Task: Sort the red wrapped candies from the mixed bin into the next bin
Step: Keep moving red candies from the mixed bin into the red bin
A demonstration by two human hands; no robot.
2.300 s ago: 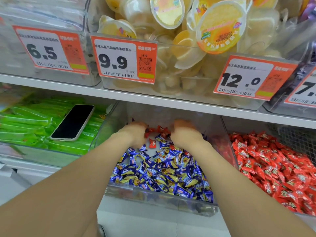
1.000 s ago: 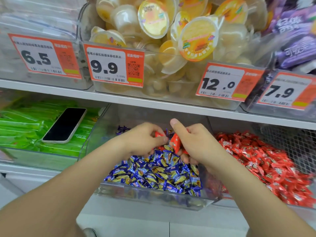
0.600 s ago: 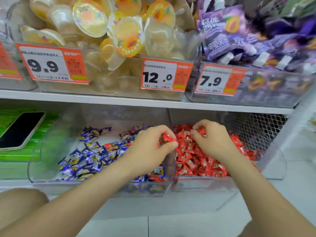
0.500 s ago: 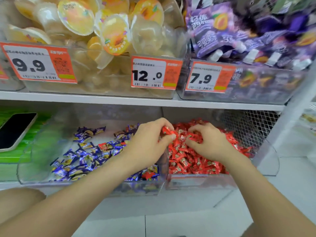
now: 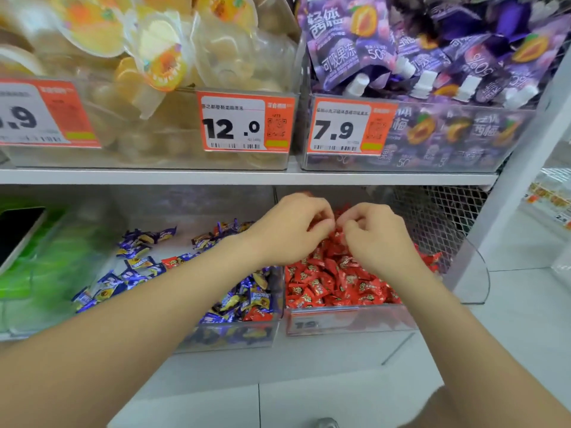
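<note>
Both hands over the back of the red candy bin (image 5: 349, 319), side by side, fingertips nearly touching. Left hand (image 5: 290, 230) reaching across the clear divider from the mixed bin (image 5: 234, 335), fingers curled inward, thumb and forefinger pinched close; red wrapping glimpsed at the fingertips, but gripped or merely behind them, cannot tell. Right hand (image 5: 374, 236) just beside it, fingers likewise curled down toward the heap; whether closed on a candy, cannot tell.

Directly beneath and in front of both hands: the heap of red wrapped candies (image 5: 327, 282), filling the bin under the right hand. Below the left forearm: the blue wrapped candies (image 5: 136, 273) scattered in the mixed bin, thin toward the back, thicker at the front. Still among them, 2 stray red ones: 1 stray red candy (image 5: 258, 313) under the left wrist, at the front corner by the divider; another red candy (image 5: 170, 261) outward of the left forearm, partway back.

Far outward of the left arm: a green-filled bin (image 5: 46, 273) with a dark phone (image 5: 18, 233) lying on top, cut by the picture's edge.

Above the hands, on the upper shelf (image 5: 247, 177): jelly cups (image 5: 160, 57) over the left hand with a 12.0 price tag (image 5: 244, 125); purple pouches (image 5: 432, 50) over the right hand with a 7.9 price tag (image 5: 349, 128). Behind and outward of the right hand: wire mesh (image 5: 441, 217).
</note>
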